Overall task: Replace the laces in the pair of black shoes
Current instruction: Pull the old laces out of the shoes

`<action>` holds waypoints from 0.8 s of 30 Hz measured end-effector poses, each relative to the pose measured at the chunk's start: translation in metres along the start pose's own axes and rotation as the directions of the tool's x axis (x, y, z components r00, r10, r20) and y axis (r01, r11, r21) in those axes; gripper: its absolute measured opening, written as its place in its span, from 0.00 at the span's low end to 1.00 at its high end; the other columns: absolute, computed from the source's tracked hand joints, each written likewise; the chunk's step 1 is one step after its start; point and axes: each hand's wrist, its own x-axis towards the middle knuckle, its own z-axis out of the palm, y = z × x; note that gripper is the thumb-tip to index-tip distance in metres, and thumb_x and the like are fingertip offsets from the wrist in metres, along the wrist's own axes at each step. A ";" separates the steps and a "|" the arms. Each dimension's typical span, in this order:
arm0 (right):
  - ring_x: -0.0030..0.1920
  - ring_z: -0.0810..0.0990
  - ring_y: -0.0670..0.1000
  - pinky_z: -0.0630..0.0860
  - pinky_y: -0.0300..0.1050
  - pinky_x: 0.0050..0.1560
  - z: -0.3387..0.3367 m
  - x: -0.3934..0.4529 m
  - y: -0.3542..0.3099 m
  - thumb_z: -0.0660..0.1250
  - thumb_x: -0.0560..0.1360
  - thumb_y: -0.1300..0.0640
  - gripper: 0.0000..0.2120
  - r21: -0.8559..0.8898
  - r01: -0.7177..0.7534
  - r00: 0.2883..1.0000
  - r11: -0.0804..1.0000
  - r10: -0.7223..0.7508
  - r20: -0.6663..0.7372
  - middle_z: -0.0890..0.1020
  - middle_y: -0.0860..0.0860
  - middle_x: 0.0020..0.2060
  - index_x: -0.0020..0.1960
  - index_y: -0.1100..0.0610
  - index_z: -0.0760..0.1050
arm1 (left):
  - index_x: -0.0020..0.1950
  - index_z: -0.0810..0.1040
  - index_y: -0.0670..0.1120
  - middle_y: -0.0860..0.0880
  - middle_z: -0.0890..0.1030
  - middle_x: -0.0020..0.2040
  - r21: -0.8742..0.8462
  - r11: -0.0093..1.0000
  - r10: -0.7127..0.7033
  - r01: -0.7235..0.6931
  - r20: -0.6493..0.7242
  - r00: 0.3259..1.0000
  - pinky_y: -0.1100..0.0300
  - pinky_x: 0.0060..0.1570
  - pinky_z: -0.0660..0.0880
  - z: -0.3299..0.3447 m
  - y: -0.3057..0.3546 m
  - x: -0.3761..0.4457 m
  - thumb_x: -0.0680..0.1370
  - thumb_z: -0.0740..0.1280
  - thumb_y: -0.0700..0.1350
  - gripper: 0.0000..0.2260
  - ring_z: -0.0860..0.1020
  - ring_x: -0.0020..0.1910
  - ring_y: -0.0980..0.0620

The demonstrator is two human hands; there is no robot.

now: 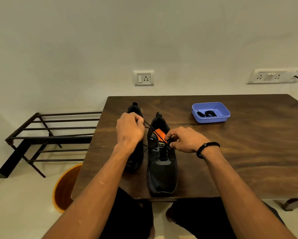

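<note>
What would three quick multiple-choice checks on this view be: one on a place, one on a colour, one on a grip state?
1. Where is the tray on the table?
A. far right of the shoes
B. between the shoes
C. at the near edge

2. What colour is the insole in the right-hand shoe?
A. white
B. orange
C. green

3. What is the left hand doing?
A. lying flat on the table
B. pinching a lace
C. holding the tray

Key: 1 A, the tray sits far back, right of both shoes. 2 B, orange shows through the shoe's opening. 3 B, its grip closes on a lace running towards that shoe.
</note>
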 end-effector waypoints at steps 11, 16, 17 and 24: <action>0.60 0.81 0.54 0.78 0.48 0.60 -0.001 -0.003 -0.004 0.70 0.79 0.56 0.15 -0.028 0.002 1.000 1.000 -0.002 0.003 0.83 0.52 0.62 0.65 0.45 0.80 | 0.76 0.71 0.57 0.47 0.50 0.84 0.217 0.820 0.442 -0.530 0.348 0.827 0.39 0.79 0.42 0.022 0.021 -0.013 0.74 0.77 0.44 0.32 0.41 0.83 0.41; 0.61 0.81 0.53 0.79 0.50 0.61 0.001 0.000 -0.002 0.71 0.78 0.56 0.19 -0.029 -0.031 1.000 0.999 0.031 -0.001 0.84 0.52 0.61 0.69 0.50 0.76 | 0.83 0.47 0.62 0.48 0.58 0.81 0.053 0.879 0.357 -0.474 0.586 0.728 0.39 0.80 0.49 0.042 0.032 -0.022 0.73 0.74 0.34 0.51 0.64 0.78 0.42; 0.61 0.81 0.53 0.79 0.50 0.62 0.000 0.000 -0.002 0.71 0.78 0.56 0.21 -0.019 -0.037 0.999 0.999 0.037 -0.001 0.83 0.52 0.61 0.70 0.52 0.75 | 0.83 0.45 0.65 0.48 0.60 0.79 0.005 0.895 0.356 -0.446 0.595 0.721 0.40 0.79 0.57 0.044 0.033 -0.024 0.72 0.73 0.33 0.53 0.71 0.72 0.41; 0.59 0.82 0.52 0.78 0.45 0.55 -0.002 -0.004 -0.002 0.70 0.79 0.59 0.15 -0.014 0.003 1.000 1.000 -0.003 0.023 0.83 0.51 0.61 0.63 0.46 0.80 | 0.82 0.46 0.68 0.47 0.66 0.67 -0.058 0.956 0.263 -0.289 0.613 0.745 0.55 0.48 0.80 0.030 0.032 -0.019 0.74 0.70 0.30 0.51 0.78 0.49 0.49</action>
